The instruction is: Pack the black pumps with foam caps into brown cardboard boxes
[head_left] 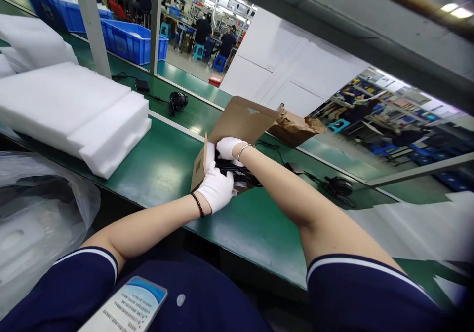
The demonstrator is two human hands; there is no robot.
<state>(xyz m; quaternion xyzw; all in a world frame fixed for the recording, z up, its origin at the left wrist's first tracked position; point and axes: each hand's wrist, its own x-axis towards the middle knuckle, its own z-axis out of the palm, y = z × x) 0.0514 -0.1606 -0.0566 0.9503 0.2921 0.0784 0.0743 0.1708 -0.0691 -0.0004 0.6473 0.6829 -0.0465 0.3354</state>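
Note:
An open cardboard box (pixel 198 169) stands tilted on the green bench, its lid flap (pixel 242 120) raised at the back. Inside it lie black cables (pixel 237 169) and a white lining. My left hand (pixel 217 189), in a white glove, is closed around the near left edge of the box, its fingers against the white lining and beside the cables. My gloved right hand (pixel 228 148) reaches into the box at the back, just above the cables. Its fingertips are hidden inside, so what they touch cannot be made out.
White foam blocks (pixel 74 110) are stacked on the left, above a clear plastic bag (pixel 44 213). Behind the box are a brown paper-filled carton (pixel 296 125) and a black round device (pixel 178 101) with a cable. Another such device (pixel 337 186) lies right. Blue bins (pixel 129 41) stand beyond metal posts.

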